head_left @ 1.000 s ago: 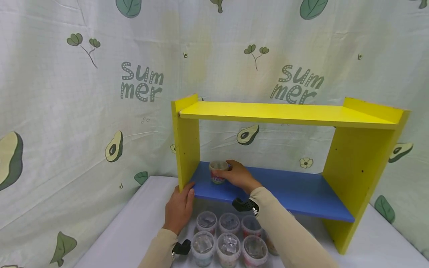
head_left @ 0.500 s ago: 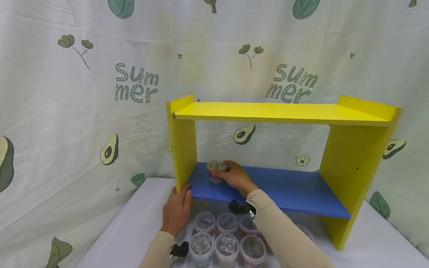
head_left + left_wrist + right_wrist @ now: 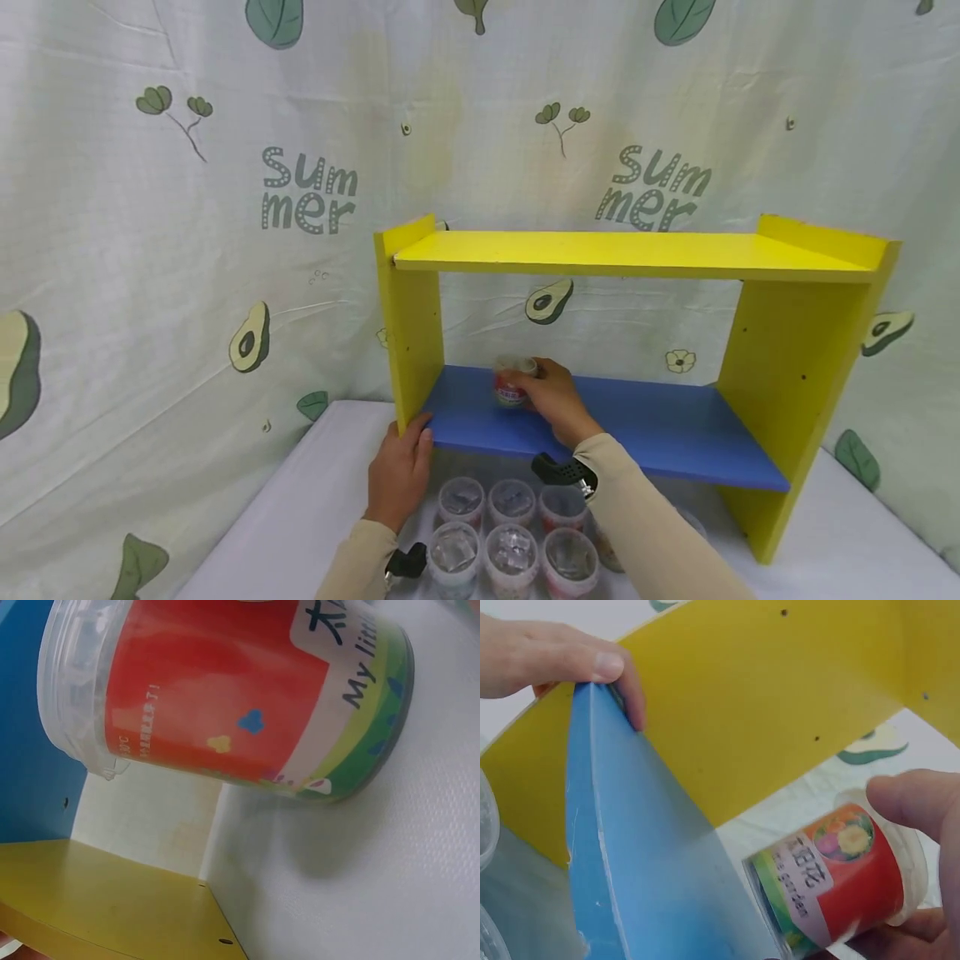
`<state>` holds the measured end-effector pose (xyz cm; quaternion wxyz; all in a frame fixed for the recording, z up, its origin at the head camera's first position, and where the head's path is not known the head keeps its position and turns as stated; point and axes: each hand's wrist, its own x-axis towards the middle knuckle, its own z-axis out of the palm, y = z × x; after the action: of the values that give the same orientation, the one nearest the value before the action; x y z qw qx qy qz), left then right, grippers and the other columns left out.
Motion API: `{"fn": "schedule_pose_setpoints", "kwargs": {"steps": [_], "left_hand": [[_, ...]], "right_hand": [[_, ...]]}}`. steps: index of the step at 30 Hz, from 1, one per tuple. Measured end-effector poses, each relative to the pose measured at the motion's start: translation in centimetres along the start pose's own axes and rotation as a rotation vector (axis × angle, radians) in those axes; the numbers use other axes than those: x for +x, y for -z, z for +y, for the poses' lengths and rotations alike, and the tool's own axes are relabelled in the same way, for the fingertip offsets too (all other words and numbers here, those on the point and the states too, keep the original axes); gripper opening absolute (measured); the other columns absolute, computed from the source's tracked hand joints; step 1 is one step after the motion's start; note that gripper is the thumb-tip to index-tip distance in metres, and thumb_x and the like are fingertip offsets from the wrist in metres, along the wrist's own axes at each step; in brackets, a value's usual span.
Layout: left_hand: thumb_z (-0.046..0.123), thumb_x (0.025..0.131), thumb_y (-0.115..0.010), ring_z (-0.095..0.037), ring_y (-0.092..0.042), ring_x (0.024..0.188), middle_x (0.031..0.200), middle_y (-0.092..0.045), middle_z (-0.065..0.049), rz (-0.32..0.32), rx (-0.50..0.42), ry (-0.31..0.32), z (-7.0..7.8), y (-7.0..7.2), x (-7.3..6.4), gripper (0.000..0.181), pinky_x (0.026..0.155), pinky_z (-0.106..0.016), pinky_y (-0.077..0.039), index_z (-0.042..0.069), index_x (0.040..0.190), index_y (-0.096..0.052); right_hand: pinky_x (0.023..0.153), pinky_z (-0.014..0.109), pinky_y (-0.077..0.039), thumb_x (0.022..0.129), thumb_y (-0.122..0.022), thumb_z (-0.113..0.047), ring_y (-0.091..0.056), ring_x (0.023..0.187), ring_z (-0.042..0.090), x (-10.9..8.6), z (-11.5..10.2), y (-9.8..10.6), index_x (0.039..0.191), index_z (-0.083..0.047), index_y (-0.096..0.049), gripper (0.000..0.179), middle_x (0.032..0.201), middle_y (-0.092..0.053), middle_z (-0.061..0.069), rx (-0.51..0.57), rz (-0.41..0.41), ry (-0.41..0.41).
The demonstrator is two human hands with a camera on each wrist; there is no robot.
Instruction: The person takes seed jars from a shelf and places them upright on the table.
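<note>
My right hand (image 3: 558,400) grips a clear plastic cup (image 3: 510,392) with a red printed label, thumb on one side and fingers on the other. The cup is over the left part of the blue shelf board (image 3: 637,425), slightly tilted. In the right wrist view its green-banded base (image 3: 776,907) is close over the board, and the thumb (image 3: 907,799) lies near its rim. At the shelf's front left corner, my left hand (image 3: 401,467) holds the edge where the yellow side panel (image 3: 412,333) meets the blue board; its fingers (image 3: 630,690) bend over that edge.
Several clear cups (image 3: 512,550) stand in rows on the white table (image 3: 315,500), before and beneath the shelf. One red-labelled cup (image 3: 217,690) fills much of the left wrist view. A yellow top board (image 3: 600,250) spans above; the right panel (image 3: 787,367) stands far right.
My right hand has carried the cup a little to the right, away from the left panel, and the cup now leans. My left hand keeps its place on the shelf corner.
</note>
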<state>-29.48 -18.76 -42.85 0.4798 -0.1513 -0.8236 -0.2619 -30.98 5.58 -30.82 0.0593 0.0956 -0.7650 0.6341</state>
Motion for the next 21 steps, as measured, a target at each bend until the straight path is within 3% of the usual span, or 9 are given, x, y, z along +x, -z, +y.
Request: {"fn": "schedule_pose_setpoints", "kwargs": {"steps": [8, 14, 21], "left_hand": [[0.029, 0.094, -0.051, -0.021, -0.053, 0.069, 0.094, -0.055, -0.012, 0.007, 0.003, 0.003, 0.0, -0.2, 0.2, 0.03, 0.054, -0.042, -0.045, 0.018, 0.12, -0.061], [0.029, 0.095, -0.05, -0.023, -0.055, 0.071, 0.095, -0.055, -0.013, 0.005, 0.002, -0.003, -0.1, -0.5, 0.6, 0.03, 0.054, -0.043, -0.046, 0.019, 0.122, -0.06], [0.029, 0.094, -0.05, -0.025, -0.056, 0.073, 0.097, -0.056, -0.014, 0.004, -0.002, 0.012, -0.1, -0.3, 0.2, 0.03, 0.054, -0.045, -0.045, 0.021, 0.122, -0.06]], "right_hand": [[0.087, 0.041, -0.046, 0.079, -0.07, -0.042, -0.054, 0.107, 0.024, -0.7, -0.4, 1.5, 0.136, -0.01, -0.039, 0.072, 0.121, -0.053, 0.009, 0.041, 0.035, 0.031], [0.089, 0.042, -0.044, 0.08, -0.069, -0.043, -0.053, 0.107, 0.021, -1.8, -0.9, 2.3, 0.132, -0.015, -0.044, 0.064, 0.12, -0.054, 0.004, -0.028, 0.055, 0.113], [0.09, 0.043, -0.043, 0.08, -0.069, -0.044, -0.052, 0.11, 0.022, -3.6, -0.7, 3.0, 0.134, -0.013, -0.043, 0.068, 0.123, -0.052, 0.004, -0.068, 0.041, 0.181]]}}
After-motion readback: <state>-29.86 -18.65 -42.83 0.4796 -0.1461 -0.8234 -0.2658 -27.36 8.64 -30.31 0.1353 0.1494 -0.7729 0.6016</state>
